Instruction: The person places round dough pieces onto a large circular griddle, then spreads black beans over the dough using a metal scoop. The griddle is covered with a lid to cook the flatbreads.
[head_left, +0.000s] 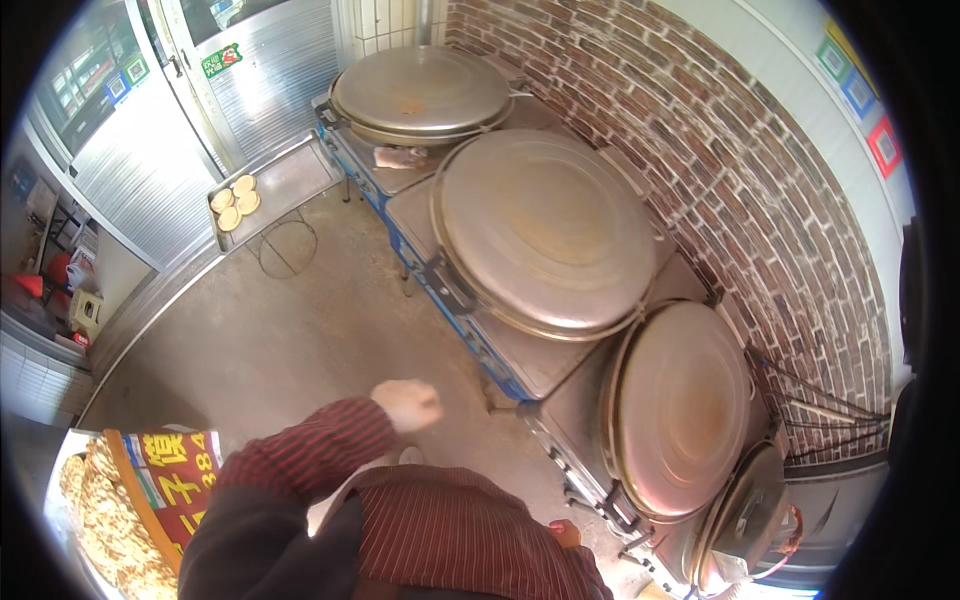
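My left hand (412, 405) is in front of me over the floor, blurred, with its fingers curled; whether they enclose anything is not plain. Low beside my striped apron (450, 532), my right hand (565, 532) shows only in part, and its fingers are mostly hidden. To the right stand several round electric griddles with broad metal lids, among them a large middle lid (547, 232), a nearer lid (686, 412) and a far lid (420, 90). All of these lids are down. Neither hand touches a griddle.
A metal tray (296, 176) holding several round flatbreads (238, 201) rests on a wire stand (287, 247) by the glass and metal doors (262, 82). At lower left, a heap of pale food pieces (112, 517) lies behind a sign. A brick-patterned wall (750, 187) backs the griddles.
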